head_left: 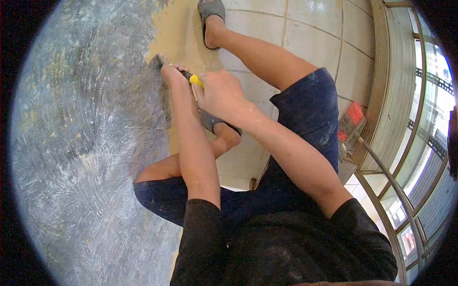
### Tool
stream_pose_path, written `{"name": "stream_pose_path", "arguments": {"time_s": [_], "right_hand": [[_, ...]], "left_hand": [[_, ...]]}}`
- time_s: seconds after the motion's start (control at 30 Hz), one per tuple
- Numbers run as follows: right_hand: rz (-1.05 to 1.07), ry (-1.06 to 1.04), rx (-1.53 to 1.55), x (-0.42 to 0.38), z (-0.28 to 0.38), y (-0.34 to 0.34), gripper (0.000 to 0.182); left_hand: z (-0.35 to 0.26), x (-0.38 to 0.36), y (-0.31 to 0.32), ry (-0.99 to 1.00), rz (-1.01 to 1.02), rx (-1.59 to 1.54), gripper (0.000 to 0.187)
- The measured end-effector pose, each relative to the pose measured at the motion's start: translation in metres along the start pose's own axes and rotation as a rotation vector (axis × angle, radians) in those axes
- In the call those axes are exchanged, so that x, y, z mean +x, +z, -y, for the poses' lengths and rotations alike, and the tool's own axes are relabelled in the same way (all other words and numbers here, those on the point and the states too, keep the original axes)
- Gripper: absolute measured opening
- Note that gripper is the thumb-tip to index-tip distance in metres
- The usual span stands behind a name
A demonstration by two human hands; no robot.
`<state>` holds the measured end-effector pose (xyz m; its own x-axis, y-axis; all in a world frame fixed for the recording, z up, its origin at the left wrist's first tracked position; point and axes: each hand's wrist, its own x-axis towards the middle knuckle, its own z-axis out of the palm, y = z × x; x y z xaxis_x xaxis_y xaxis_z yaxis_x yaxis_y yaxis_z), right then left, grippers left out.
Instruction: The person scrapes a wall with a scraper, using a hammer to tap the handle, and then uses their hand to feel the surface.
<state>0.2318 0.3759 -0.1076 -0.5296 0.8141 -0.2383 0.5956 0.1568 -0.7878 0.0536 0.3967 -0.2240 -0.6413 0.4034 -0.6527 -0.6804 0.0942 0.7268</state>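
Note:
A scraper with a dark handle (183,74) and a yellow end (194,79) lies between my hands, its flat grey blade (160,59) against the edge of a grey, streaky surface (95,119). My left hand (172,72) is closed around the front of the tool, close to the blade. Farther back, my right hand (220,93) grips the handle's rear, and its fingers hide part of it. A bare yellowish strip (174,35) borders the grey coating beside the blade.
Pale floor tiles (260,31) extend to the right, under my sandalled feet. A red-bristled broom (353,117) with a long handle leans near a wooden frame (374,81). Glass panes stand at far right. My bent knees flank my arms.

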Motion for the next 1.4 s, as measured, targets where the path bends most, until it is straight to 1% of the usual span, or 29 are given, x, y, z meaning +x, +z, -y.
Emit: {"name": "stream_pose_path", "arguments": {"time_s": [0.03,0.1,0.13,0.2,0.23,0.27,0.33,0.37,0.43,0.5,0.57,0.63,0.67,0.77,0.8,0.9,0.93,1.0,1.03,1.1,1.13,1.2,1.23,1.27,1.3,1.33,1.4], "right_hand": [[-0.010,0.001,-0.004,0.000,-0.001,0.000,0.030],[-0.017,0.002,0.002,-0.002,-0.001,-0.002,0.031],[-0.017,0.002,0.005,-0.011,0.008,-0.008,0.031],[-0.025,-0.021,0.070,-0.031,0.028,-0.019,0.033],[-0.025,-0.028,0.069,-0.030,0.032,-0.019,0.033],[-0.018,-0.026,0.049,-0.030,0.034,-0.017,0.033],[0.004,-0.018,0.036,-0.024,0.032,-0.011,0.033],[0.012,0.007,0.014,-0.011,0.025,-0.008,0.031],[0.002,0.036,-0.014,-0.005,0.016,-0.009,0.030],[-0.027,-0.045,0.005,-0.009,0.013,-0.010,0.029],[-0.014,-0.030,0.034,-0.030,0.029,-0.022,0.029],[0.007,-0.024,0.066,-0.030,0.038,-0.022,0.029],[0.005,-0.025,0.038,-0.028,0.038,-0.020,0.029],[-0.003,0.010,0.014,-0.010,0.024,-0.006,0.029],[-0.035,0.027,0.006,0.000,0.020,-0.009,0.029],[-0.027,-0.010,-0.003,-0.012,0.019,-0.011,0.029],[-0.033,-0.014,-0.005,-0.019,0.025,-0.015,0.029],[0.015,-0.033,0.021,-0.034,0.035,-0.020,0.030],[0.023,-0.040,0.018,-0.027,0.034,-0.018,0.030],[-0.043,-0.021,0.023,-0.014,0.026,-0.011,0.030],[-0.044,-0.013,0.023,-0.009,0.019,-0.010,0.030],[-0.100,-0.111,0.004,-0.002,0.004,-0.013,0.031],[-0.101,-0.105,0.004,-0.009,0.008,-0.016,0.031],[-0.091,-0.079,0.016,-0.017,0.015,-0.017,0.031],[-0.080,-0.058,0.031,-0.023,0.024,-0.019,0.031],[-0.080,-0.063,0.035,-0.026,0.032,-0.021,0.031],[0.014,-0.029,-0.011,-0.030,0.041,-0.023,0.031]], "left_hand": [[0.000,0.008,-0.003,-0.001,0.011,-0.001,0.018],[-0.004,0.017,-0.002,-0.068,-0.076,-0.007,0.019],[-0.013,0.001,-0.007,-0.049,0.000,0.014,0.021],[-0.031,-0.034,-0.019,-0.043,0.039,-0.023,0.022],[-0.035,-0.038,-0.022,-0.040,0.078,-0.067,0.022],[-0.036,-0.035,-0.019,-0.034,0.074,-0.075,0.022],[-0.028,-0.018,-0.017,-0.046,0.033,0.031,0.021],[-0.022,-0.011,-0.012,-0.050,0.026,0.034,0.021],[-0.013,-0.003,0.010,-0.040,-0.052,0.041,0.022],[-0.015,-0.009,0.003,-0.024,-0.017,0.042,0.021],[-0.027,-0.023,-0.009,0.004,0.018,0.043,0.021],[-0.037,-0.034,-0.024,-0.054,0.035,-0.029,0.017],[-0.038,-0.028,-0.019,-0.050,0.029,-0.037,0.017],[-0.018,0.008,-0.001,-0.091,0.119,0.015,0.025],[-0.014,0.006,0.010,-0.041,0.049,0.010,0.025],[-0.020,-0.010,0.005,-0.004,0.041,0.015,0.020],[-0.027,-0.015,-0.006,-0.031,0.066,-0.037,0.021],[-0.036,-0.024,-0.016,-0.046,0.063,-0.024,0.020],[-0.039,-0.030,-0.017,-0.068,0.054,-0.010,0.020],[-0.028,-0.018,0.003,-0.051,0.019,-0.027,0.019],[-0.022,-0.011,0.014,-0.025,0.010,-0.046,0.018],[-0.017,-0.005,0.017,-0.029,0.040,-0.046,0.017],[-0.019,-0.002,0.013,-0.023,0.057,-0.043,0.017],[-0.021,0.000,0.005,0.015,0.011,0.012,0.020],[-0.027,-0.010,0.001,0.018,0.013,0.011,0.020],[-0.038,-0.025,-0.005,-0.020,0.019,-0.029,0.020],[-0.046,-0.039,0.000,-0.064,0.010,-0.064,0.022]]}}
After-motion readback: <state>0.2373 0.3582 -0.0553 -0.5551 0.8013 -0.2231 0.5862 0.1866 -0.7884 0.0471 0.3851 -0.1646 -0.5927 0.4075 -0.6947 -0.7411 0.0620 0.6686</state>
